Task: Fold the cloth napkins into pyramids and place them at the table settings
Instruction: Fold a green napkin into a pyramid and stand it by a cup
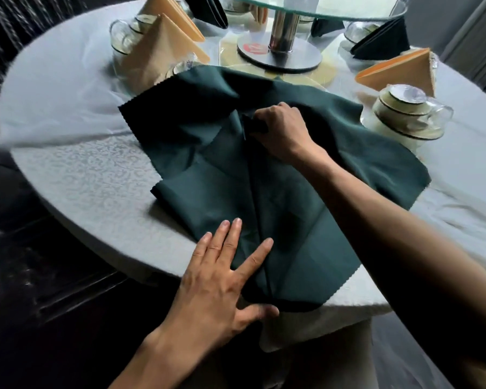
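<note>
One dark green napkin lies half-folded at the near edge of the round table, so I judge I'm early in the fold: my left hand presses its near end flat with fingers spread, while my right hand pinches a bunched flap near its middle. The centre crease, its long axis, runs from near to far, and next I should draw that flap along the crease and flatten it.
</note>
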A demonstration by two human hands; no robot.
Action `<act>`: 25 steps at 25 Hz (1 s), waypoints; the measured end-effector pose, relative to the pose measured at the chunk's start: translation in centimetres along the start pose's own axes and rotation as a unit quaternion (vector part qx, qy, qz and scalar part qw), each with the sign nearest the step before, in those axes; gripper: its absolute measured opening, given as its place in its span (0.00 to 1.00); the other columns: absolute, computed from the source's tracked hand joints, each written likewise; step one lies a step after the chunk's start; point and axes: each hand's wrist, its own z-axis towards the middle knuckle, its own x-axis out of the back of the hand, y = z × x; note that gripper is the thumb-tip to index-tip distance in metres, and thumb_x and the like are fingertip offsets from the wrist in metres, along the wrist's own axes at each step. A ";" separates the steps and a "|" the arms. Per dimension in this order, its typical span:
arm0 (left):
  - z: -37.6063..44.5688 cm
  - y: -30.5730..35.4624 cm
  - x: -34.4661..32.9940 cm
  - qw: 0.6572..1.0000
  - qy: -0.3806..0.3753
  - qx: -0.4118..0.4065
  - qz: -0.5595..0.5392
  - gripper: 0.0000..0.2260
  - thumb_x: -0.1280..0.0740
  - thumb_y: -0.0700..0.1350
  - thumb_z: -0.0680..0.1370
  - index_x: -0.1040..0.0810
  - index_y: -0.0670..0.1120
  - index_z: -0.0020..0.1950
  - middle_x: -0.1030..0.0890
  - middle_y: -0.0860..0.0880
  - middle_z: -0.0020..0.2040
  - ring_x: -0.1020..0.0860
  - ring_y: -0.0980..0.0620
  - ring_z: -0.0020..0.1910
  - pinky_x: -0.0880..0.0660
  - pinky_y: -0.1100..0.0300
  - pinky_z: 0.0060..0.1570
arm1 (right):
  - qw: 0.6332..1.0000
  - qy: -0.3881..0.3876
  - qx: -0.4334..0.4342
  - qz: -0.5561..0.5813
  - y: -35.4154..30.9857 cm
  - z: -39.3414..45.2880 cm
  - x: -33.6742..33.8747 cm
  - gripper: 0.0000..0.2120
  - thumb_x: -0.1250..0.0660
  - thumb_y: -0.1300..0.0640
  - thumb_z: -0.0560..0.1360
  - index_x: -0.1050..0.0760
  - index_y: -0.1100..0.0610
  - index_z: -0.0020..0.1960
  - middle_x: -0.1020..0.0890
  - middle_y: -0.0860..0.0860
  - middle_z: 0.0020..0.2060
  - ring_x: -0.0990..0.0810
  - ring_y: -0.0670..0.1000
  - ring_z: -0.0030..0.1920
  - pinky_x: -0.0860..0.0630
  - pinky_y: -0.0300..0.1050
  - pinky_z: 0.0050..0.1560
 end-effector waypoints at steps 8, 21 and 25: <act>-0.1 0.4 -0.2 1.000 -0.002 -0.001 0.018 0.33 0.50 0.72 0.76 0.39 0.59 0.78 0.41 0.39 0.79 0.43 0.37 0.77 0.45 0.42 0.71 | 1.000 0.020 0.001 -0.022 -0.1 -0.5 -0.8 0.14 0.34 0.50 0.75 0.24 0.54 0.57 0.20 0.52 0.53 0.26 0.59 0.55 0.34 0.50 0.50; -0.2 0.6 0.6 0.999 -0.008 -0.020 0.027 0.27 0.57 0.64 0.83 0.35 0.55 0.77 0.40 0.53 0.79 0.44 0.40 0.78 0.47 0.42 0.72 | 0.995 -0.094 0.009 0.029 -1.1 -19.7 -0.3 0.31 0.57 0.36 0.80 0.32 0.50 0.74 0.31 0.47 0.74 0.35 0.54 0.75 0.41 0.56 0.73; 0.5 0.9 0.6 0.995 -0.001 -0.085 0.054 0.29 0.55 0.59 0.84 0.30 0.45 0.75 0.37 0.48 0.78 0.42 0.46 0.78 0.44 0.40 0.72 | 0.991 -0.131 0.024 -0.030 -0.9 -19.5 -0.9 0.35 0.65 0.35 0.80 0.39 0.49 0.77 0.37 0.47 0.76 0.39 0.54 0.77 0.46 0.56 0.76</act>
